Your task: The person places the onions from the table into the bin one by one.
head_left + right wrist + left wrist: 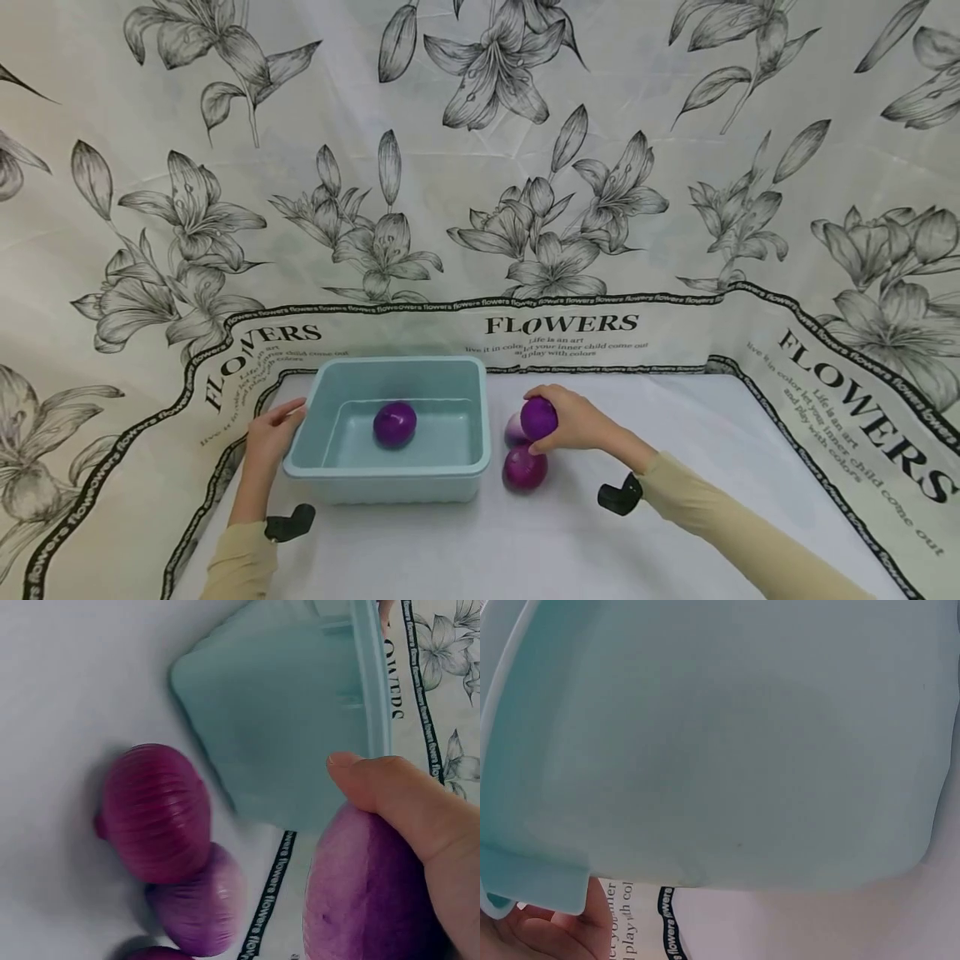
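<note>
A light-blue plastic tub (386, 488) stands on the white table, with a purple onion (394, 424) inside. My left hand (272, 437) holds its left side; in the left wrist view, the fingers (551, 934) curl at the tub's rim handle. To the right of the tub, my right hand (576, 419) grips another purple onion (538, 418), lilac along one side in the right wrist view, with the thumb (397, 784) across its top. Beside it on the table lie a ribbed dark-magenta onion (156, 814) and a paler lilac onion (201, 900), close against each other.
Another purple onion (157, 955) shows partly at the bottom edge of the right wrist view. A floral-printed cloth (555, 250) with lettering hangs behind the table and along both sides. White tabletop (645, 550) extends in front and to the right.
</note>
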The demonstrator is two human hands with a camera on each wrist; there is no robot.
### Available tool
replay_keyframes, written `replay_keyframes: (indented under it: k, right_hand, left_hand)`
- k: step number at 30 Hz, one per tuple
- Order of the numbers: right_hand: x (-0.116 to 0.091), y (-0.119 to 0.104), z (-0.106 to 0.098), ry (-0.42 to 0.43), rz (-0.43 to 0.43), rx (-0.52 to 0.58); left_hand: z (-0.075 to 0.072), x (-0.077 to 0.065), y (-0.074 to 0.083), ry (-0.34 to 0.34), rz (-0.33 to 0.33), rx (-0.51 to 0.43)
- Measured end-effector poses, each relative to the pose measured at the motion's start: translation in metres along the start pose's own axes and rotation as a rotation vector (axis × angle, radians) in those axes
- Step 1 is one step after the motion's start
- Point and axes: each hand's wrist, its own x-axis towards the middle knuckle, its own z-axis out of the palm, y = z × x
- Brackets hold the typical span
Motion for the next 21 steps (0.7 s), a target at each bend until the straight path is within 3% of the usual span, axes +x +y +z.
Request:
replay_keyframes:
  k: [11,21]
  right_hand:
    - [0.010,-0.042,-0.012,0.038,-0.069,-0.093]
    - [0.024,-0.073,-0.011,0.023,-0.135,-0.117]
  left_hand:
    - [-0.002,-0.004,0.000,-0.014,0.007,-0.006]
    - [-0.002,-0.006,0.000,-0.032,0.013,-0.015]
